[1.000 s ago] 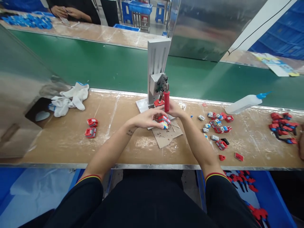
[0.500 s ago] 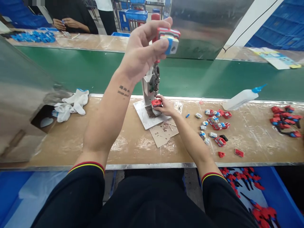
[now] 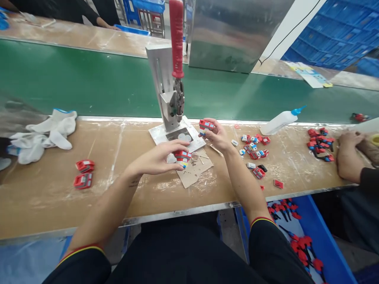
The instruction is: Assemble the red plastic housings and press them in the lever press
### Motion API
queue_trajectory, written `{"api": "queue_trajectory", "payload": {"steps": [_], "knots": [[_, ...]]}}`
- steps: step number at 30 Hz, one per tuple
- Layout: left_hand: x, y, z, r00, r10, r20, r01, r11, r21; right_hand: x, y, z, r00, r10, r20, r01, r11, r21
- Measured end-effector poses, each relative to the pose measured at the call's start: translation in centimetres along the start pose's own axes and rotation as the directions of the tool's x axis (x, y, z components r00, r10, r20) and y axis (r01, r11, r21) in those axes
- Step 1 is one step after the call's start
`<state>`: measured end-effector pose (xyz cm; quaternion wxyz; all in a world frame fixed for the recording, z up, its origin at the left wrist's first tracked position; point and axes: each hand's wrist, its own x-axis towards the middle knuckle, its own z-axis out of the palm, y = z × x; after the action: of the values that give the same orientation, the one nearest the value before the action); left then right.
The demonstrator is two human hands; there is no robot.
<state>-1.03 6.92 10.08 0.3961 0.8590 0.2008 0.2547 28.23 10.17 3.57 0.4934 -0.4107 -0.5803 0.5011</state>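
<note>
Red press handle (image 3: 176, 37), green conveyor belt (image 3: 89, 85), white gloves (image 3: 44, 132), blue-capped white bottle (image 3: 280, 120).

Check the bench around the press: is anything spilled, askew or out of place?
Nothing looks spilled or broken. The glue bottle lies on its side near the belt edge, and crumpled white gloves sit at the far left. The torn cardboard scrap lies crooked under the left hand. The right hand holds a red piece.

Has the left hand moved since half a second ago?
Yes. The left hand has dropped from above the press to the bench, holding a red stack near the cardboard.
</note>
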Motion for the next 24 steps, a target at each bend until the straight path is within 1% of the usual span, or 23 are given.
{"api": "queue_trajectory", "payload": {"steps": [1,3,6,8,9,11,13,14,15,16,17,18,19,20,22,24], "knots": [[0.2,-0.8,0.2,0.996,-0.054,0.072,0.050,0.997,0.053,-0.3,-0.2,-0.1,1.000,-0.004,-0.004,0.004,1.000,-0.003],[1.1,-2.0,0.2,0.972,-0.147,0.182,0.122,0.982,0.146,-0.8,-0.4,-0.1,1.000,-0.019,-0.018,0.019,1.000,-0.010],[2.2,-3.0,-0.4,0.928,-0.250,0.277,0.181,0.951,0.252,-1.4,-0.8,0.0,0.998,-0.039,-0.043,0.039,0.999,0.004],[2.5,-3.2,-0.9,0.897,-0.302,0.323,0.209,0.933,0.293,-1.5,-1.0,-0.5,0.997,-0.036,-0.062,0.036,0.999,0.000],[2.5,-3.3,-1.1,0.884,-0.319,0.341,0.218,0.927,0.304,-1.4,-1.1,-1.0,0.997,-0.030,-0.071,0.029,0.999,-0.017],[2.4,-3.6,-1.4,0.873,-0.328,0.361,0.220,0.925,0.309,-0.7,-1.3,-2.7,0.995,-0.020,-0.095,0.012,0.996,-0.090],[2.1,-4.0,-1.6,0.877,-0.318,0.361,0.213,0.930,0.301,0.9,-1.5,-4.8,0.989,-0.021,-0.144,-0.016,0.968,-0.252],[2.0,-4.2,-1.6,0.881,-0.312,0.355,0.210,0.932,0.297,2.1,-1.6,-5.8,0.985,-0.026,-0.171,-0.043,0.921,-0.386],[2.0,-4.3,-1.6,0.885,-0.308,0.350,0.209,0.933,0.292,3.5,-1.7,-6.7,0.981,-0.034,-0.193,-0.076,0.842,-0.533],[2.0,-4.5,-1.5,0.887,-0.305,0.346,0.210,0.935,0.286,5.0,-1.6,-7.3,0.978,-0.040,-0.205,-0.109,0.740,-0.663],[2.0,-4.6,-1.5,0.888,-0.305,0.343,0.213,0.936,0.280,6.6,-1.5,-7.8,0.977,-0.041,-0.208,-0.135,0.635,-0.760],[2.1,-4.7,-1.4,0.888,-0.307,0.342,0.219,0.937,0.273,8.1,-1.2,-8.0,0.978,-0.034,-0.205,-0.153,0.549,-0.821],[2.1,-4.7,-1.3,0.887,-0.311,0.342,0.225,0.937,0.266,9.4,-0.9,-8.0,0.979,-0.023,-0.201,-0.163,0.495,-0.854],[2.1,-4.7,-1.3,0.886,-0.313,0.343,0.231,0.938,0.260,10.6,-0.4,-7.9,0.980,-0.011,-0.198,-0.170,0.470,-0.866],[2.0,-4.6,-1.5,0.890,-0.304,0.339,0.227,0.942,0.248,12.2,0.4,-7.6,0.980,0.009,-0.198,-0.181,0.447,-0.876],[1.7,-4.5,-2.2,0.910,-0.263,0.321,0.199,0.955,0.220,12.8,1.1,-7.3,0.980,0.022,-0.199,-0.189,0.428,-0.884]]}}
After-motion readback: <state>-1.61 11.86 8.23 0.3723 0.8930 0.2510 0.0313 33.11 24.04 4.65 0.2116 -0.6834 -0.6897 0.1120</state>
